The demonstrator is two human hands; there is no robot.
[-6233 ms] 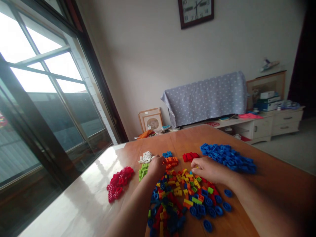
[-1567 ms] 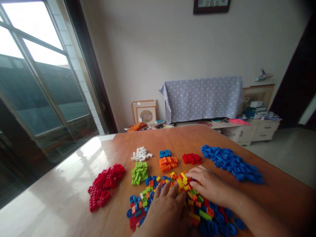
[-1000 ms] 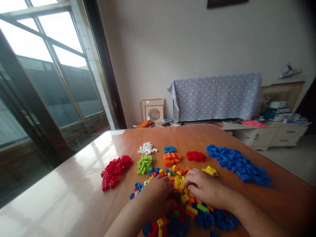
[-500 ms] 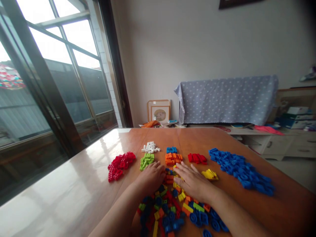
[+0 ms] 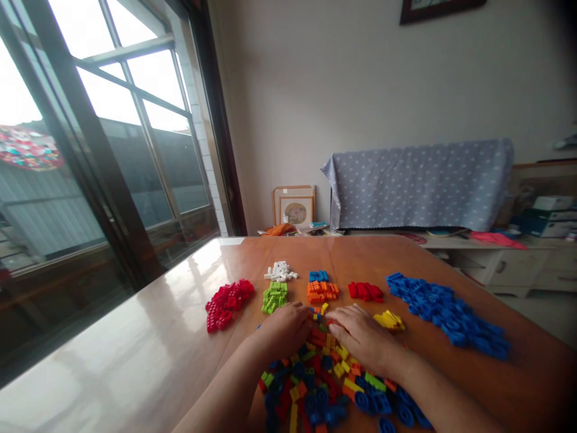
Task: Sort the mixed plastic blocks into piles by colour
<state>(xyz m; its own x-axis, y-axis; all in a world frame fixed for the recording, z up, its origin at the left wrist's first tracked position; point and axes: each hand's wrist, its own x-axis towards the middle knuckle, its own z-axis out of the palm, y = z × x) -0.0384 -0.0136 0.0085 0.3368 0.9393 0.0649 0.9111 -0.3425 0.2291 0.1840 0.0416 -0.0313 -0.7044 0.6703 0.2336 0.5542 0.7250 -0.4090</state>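
Both bare hands reach into a mixed heap of toy building bricks (image 5: 311,379) on the wooden table. My left hand (image 5: 288,328) is over the heap's left far edge, fingers curled down and tips partly hidden. Across a narrow gap, my right hand (image 5: 360,334) has its fingers bent and close together, thumb near the index finger. A reddish piece shows by its fingertips, but what either hand holds is not clear. Between the hands lie small blue, orange and yellow bricks. Just beyond are a stack of orange bricks (image 5: 323,292) and a lime-green pile (image 5: 274,297).
Sorted piles lie around: crimson bricks (image 5: 229,304) left, white pieces (image 5: 280,271) and blue bricks (image 5: 318,276) farther back, red bricks (image 5: 365,291), yellow pieces (image 5: 390,320) and a large blue pile (image 5: 446,313) right. A glass door stands left; a cloth-covered object (image 5: 419,186) is behind the table.
My right hand's fingers, spread out before, are now bent and closer together. My left hand's fingers have curled more. The view has shifted slightly, so everything appears a little farther right.
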